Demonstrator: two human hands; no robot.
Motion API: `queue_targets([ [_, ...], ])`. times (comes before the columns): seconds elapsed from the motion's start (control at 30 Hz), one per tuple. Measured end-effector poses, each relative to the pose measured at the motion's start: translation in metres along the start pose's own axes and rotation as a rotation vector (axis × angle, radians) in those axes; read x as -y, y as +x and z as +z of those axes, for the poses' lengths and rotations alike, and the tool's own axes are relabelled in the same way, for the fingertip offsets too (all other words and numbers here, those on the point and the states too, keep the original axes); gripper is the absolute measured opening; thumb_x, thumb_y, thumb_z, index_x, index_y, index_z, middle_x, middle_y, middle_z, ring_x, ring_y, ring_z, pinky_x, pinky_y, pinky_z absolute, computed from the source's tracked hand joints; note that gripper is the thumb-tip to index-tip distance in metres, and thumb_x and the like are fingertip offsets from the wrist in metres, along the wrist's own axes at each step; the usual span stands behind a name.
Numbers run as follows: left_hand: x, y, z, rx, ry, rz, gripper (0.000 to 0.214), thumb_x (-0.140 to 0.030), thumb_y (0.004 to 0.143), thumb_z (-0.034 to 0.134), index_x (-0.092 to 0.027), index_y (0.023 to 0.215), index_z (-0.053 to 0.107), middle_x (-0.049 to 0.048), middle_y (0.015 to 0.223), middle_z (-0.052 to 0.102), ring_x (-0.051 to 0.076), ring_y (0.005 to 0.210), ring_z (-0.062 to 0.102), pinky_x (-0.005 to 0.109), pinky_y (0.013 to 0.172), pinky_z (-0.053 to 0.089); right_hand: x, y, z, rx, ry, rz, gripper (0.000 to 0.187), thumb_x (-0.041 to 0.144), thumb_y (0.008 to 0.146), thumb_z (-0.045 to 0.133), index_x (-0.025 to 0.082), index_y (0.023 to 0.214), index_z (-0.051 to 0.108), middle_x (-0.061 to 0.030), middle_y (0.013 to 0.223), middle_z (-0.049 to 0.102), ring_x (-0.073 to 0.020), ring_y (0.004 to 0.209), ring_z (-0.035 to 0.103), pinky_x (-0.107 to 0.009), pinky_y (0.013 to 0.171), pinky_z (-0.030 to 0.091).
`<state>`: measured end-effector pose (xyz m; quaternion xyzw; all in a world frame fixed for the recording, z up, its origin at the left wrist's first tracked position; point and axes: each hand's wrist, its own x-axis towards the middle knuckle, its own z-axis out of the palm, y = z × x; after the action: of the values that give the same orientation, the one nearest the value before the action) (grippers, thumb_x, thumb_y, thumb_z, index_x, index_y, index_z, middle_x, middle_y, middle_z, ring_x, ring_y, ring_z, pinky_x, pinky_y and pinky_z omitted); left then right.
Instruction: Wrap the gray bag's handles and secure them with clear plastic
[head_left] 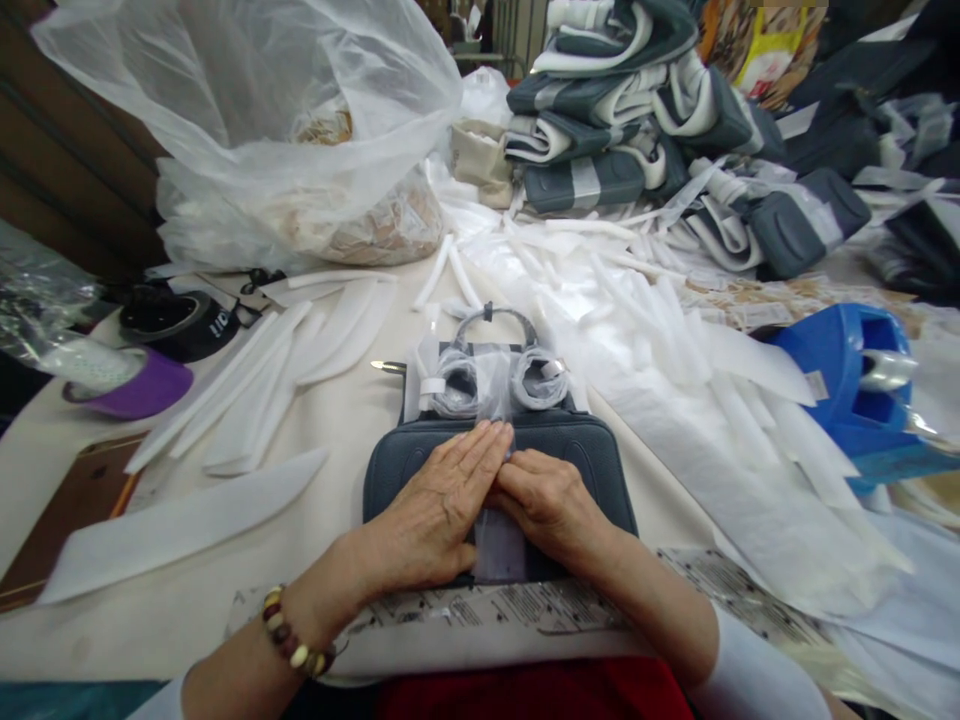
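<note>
A dark blue-grey bag (600, 470) lies flat on the table in front of me, its handles (540, 380) wrapped in clear plastic at the far side. Down its middle runs a translucent plastic strip (501, 545). My left hand (450, 490) rests flat on the bag and strip, fingers straight and together. Beside it, my right hand (547, 495) is curled closed at the strip, its fingertips tucked against the left hand. What the right fingers hold, if anything, is hidden. Behind the bag, a dark loop (495, 318) stands up near the wrapped handles.
White foam strips (255, 390) lie on both sides. A blue tape dispenser (840, 370) stands right; a purple roll (142, 385), a black tape roll (184, 322) and a phone (75, 500) are left. Folded grey bags (585, 180) are stacked behind, near a large plastic sack (300, 200).
</note>
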<state>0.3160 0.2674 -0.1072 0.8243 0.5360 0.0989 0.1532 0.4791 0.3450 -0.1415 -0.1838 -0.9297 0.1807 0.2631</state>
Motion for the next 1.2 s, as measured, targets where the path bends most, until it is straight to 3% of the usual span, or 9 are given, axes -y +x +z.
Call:
queue_targets([
  [0.27, 0.001, 0.000, -0.004, -0.021, -0.069, -0.048, 0.095, -0.008, 0.056, 0.047, -0.005, 0.144, 0.012, 0.0204, 0.151, 0.023, 0.027, 0.141, 0.020, 0.048, 0.113, 0.029, -0.001, 0.001, -0.001, 0.018, -0.019, 0.040, 0.020, 0.020, 0.081, 0.068, 0.017, 0.066, 0.056, 0.0006, 0.063, 0.055, -0.0130, 0.061, 0.051, -0.023, 0.058, 0.036],
  [0.4, 0.000, -0.004, -0.001, -0.233, -0.066, -0.012, 0.077, -0.007, 0.066, 0.047, -0.006, 0.140, 0.025, 0.0197, 0.143, 0.038, 0.025, 0.134, 0.033, 0.045, 0.110, 0.035, -0.001, 0.002, -0.001, 0.030, -0.032, 0.060, 0.020, 0.021, 0.079, 0.071, 0.018, 0.067, 0.056, 0.0009, 0.065, 0.056, -0.0132, 0.063, 0.052, -0.023, 0.058, 0.036],
  [0.53, -0.009, -0.017, 0.010, -0.487, 0.070, 0.093, 0.041, -0.004, 0.079, 0.047, -0.006, 0.120, 0.049, 0.0167, 0.116, 0.058, 0.025, 0.116, 0.050, 0.041, 0.100, 0.047, -0.001, 0.002, 0.000, 0.033, -0.041, 0.070, 0.016, 0.018, 0.080, 0.069, 0.018, 0.069, 0.057, 0.0009, 0.066, 0.058, -0.0134, 0.064, 0.053, -0.023, 0.058, 0.036],
  [0.67, -0.015, -0.029, 0.029, -0.468, 0.217, 0.222, 0.028, 0.000, 0.082, 0.045, -0.004, 0.106, 0.059, 0.0148, 0.100, 0.064, 0.024, 0.101, 0.058, 0.036, 0.089, 0.054, 0.001, 0.002, -0.001, 0.035, -0.037, 0.082, 0.015, 0.016, 0.079, 0.070, 0.018, 0.069, 0.058, 0.0011, 0.066, 0.058, -0.0135, 0.065, 0.054, -0.023, 0.058, 0.037],
  [0.8, -0.015, -0.032, 0.042, -0.461, 0.320, 0.205, 0.029, -0.002, 0.084, 0.043, -0.002, 0.106, 0.061, 0.0157, 0.101, 0.066, 0.025, 0.104, 0.060, 0.036, 0.090, 0.056, 0.003, 0.003, 0.000, 0.016, -0.036, 0.116, 0.016, 0.015, 0.079, 0.068, 0.019, 0.069, 0.056, 0.0020, 0.066, 0.056, -0.0134, 0.064, 0.054, -0.022, 0.059, 0.038],
  [0.97, -0.018, -0.031, 0.043, -0.436, 0.450, 0.208, 0.037, 0.000, 0.083, 0.035, 0.001, 0.111, 0.059, 0.0193, 0.111, 0.065, 0.027, 0.112, 0.058, 0.036, 0.093, 0.055, 0.011, 0.004, 0.004, -0.084, -0.036, 0.201, 0.007, 0.011, 0.081, 0.061, 0.015, 0.085, 0.057, -0.0046, 0.082, 0.057, -0.0167, 0.069, 0.058, -0.026, 0.061, 0.048],
  [1.03, -0.020, -0.031, 0.043, -0.437, 0.466, 0.200, 0.040, 0.001, 0.081, 0.034, 0.000, 0.112, 0.059, 0.0195, 0.113, 0.064, 0.027, 0.113, 0.058, 0.037, 0.093, 0.054, 0.014, 0.000, -0.002, -0.154, -0.013, 0.209, 0.021, 0.011, 0.083, 0.057, 0.012, 0.104, 0.055, -0.0105, 0.099, 0.057, -0.0189, 0.079, 0.060, -0.029, 0.067, 0.053],
  [1.1, -0.021, -0.033, 0.045, -0.432, 0.472, 0.187, 0.043, 0.001, 0.080, 0.033, -0.001, 0.114, 0.059, 0.0185, 0.116, 0.064, 0.026, 0.114, 0.057, 0.036, 0.094, 0.054, 0.015, -0.010, -0.018, -0.264, -0.009, 0.206, 0.033, 0.014, 0.086, 0.054, 0.013, 0.118, 0.050, -0.0132, 0.111, 0.053, -0.0199, 0.088, 0.060, -0.031, 0.073, 0.054],
  [1.2, -0.018, -0.039, 0.050, -0.505, 0.465, 0.167, 0.053, 0.000, 0.074, 0.032, -0.005, 0.122, 0.056, 0.0148, 0.122, 0.062, 0.024, 0.119, 0.054, 0.033, 0.096, 0.053, 0.006, -0.042, -0.056, -0.455, -0.111, 0.211, 0.032, 0.017, 0.088, 0.055, 0.018, 0.119, 0.051, -0.0099, 0.109, 0.054, -0.0193, 0.094, 0.058, -0.031, 0.078, 0.053],
])
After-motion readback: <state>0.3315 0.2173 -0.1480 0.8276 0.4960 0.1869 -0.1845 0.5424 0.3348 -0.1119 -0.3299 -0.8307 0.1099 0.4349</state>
